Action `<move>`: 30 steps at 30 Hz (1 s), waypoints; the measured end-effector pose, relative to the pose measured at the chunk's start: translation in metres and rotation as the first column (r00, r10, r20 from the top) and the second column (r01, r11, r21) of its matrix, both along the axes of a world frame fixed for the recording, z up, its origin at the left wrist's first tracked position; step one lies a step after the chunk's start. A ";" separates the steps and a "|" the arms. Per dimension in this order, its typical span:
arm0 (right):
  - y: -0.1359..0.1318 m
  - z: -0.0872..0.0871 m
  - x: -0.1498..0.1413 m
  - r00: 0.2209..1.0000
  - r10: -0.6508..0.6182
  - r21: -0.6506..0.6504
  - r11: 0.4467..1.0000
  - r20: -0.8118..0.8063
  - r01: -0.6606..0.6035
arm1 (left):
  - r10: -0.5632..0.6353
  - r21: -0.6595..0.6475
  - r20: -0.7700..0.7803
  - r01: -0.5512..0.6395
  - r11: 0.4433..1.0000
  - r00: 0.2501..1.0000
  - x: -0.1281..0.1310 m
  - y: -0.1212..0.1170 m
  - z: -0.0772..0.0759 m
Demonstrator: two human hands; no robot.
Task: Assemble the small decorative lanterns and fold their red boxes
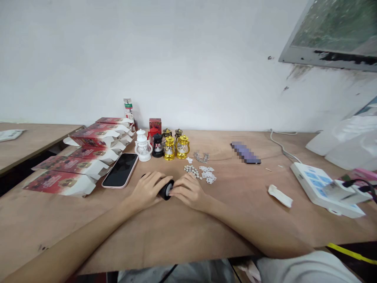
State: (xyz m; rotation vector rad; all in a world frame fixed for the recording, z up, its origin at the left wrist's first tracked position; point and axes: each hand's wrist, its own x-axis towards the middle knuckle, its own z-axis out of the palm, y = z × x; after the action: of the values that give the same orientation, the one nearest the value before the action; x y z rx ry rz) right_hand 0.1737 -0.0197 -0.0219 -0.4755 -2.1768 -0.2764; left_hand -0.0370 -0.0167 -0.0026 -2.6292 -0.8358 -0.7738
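My left hand (149, 190) is wrapped round a small black lantern (166, 190), tipped on its side just above the table, its round base turned to the right. The fingers of my right hand (188, 192) are drawn together at that base and touch it; anything small between them is hidden. Behind my hands stand several mini lanterns: a white one (143, 147), a black one (158, 146), and gold ones (169, 149). Just past my right hand lie button cells (193, 171), small white plastic pieces (207, 174) and thin metal parts (202, 157).
Red printed boxes (61, 182) with open flaps line the left side. A phone (121, 171) lies beside them. On the right are a pixelated purple item (246, 152), a crumpled white scrap (280, 195), and a power strip (312, 184) with plugs and a cable.
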 end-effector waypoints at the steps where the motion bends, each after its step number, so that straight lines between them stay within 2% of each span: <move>1: 0.000 0.001 0.000 1.000 -0.007 0.006 1.000 0.000 0.007 | 0.004 0.001 -0.006 -0.004 1.000 1.000 0.000 0.000 0.000; 5: -0.003 0.003 -0.006 0.999 -0.041 0.064 0.997 0.017 0.040 | 0.023 -0.004 -0.034 -0.023 1.000 0.999 0.001 -0.001 0.000; 8: -0.003 0.003 -0.010 0.999 -0.023 0.131 0.991 0.035 0.018 | 0.018 0.000 -0.042 -0.018 1.000 0.999 0.001 0.000 0.000; 11: 0.007 0.004 -0.001 0.999 -0.003 0.026 1.000 -0.032 0.004 | 0.002 0.036 0.011 -0.003 0.999 1.000 -0.001 0.002 0.002; 13: 0.023 0.008 0.013 0.987 -0.102 -0.113 0.990 -0.122 0.088 | -0.009 0.059 0.055 0.006 0.998 0.998 -0.003 0.004 0.003; 15: 0.042 0.014 0.031 0.948 -0.290 -0.253 0.935 -0.134 0.250 | -0.002 0.064 0.068 -0.002 0.998 0.998 -0.004 0.005 0.004; 17: 0.059 0.020 0.046 0.907 -0.419 -0.379 0.847 -0.044 0.373 | 0.016 0.058 0.057 -0.020 0.998 0.998 -0.003 0.004 0.004; 20: 0.076 0.025 0.056 0.843 -0.507 -0.461 0.713 0.182 0.528 | 0.006 0.072 0.037 -0.008 0.997 0.999 -0.001 0.003 0.003; 23: 0.083 0.024 0.053 0.793 -0.532 -0.488 0.630 0.296 0.604 | -0.018 0.114 0.042 0.013 0.993 0.999 0.000 0.001 0.003; 27: 0.084 0.021 0.049 0.785 -0.538 -0.514 0.601 0.307 0.612 | -0.005 0.148 0.063 -0.004 0.989 0.998 0.000 0.001 0.004; 30: 0.076 0.021 0.045 0.827 -0.535 -0.556 0.641 0.171 0.529 | -0.005 0.148 0.063 -0.004 0.989 0.998 -0.001 0.001 0.004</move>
State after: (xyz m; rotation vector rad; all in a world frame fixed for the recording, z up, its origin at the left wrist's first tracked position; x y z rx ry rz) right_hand 0.2189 0.0567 -0.0007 -1.4884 -2.0311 0.1054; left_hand -0.0377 -0.0155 0.0018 -2.4859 -0.7624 -0.8883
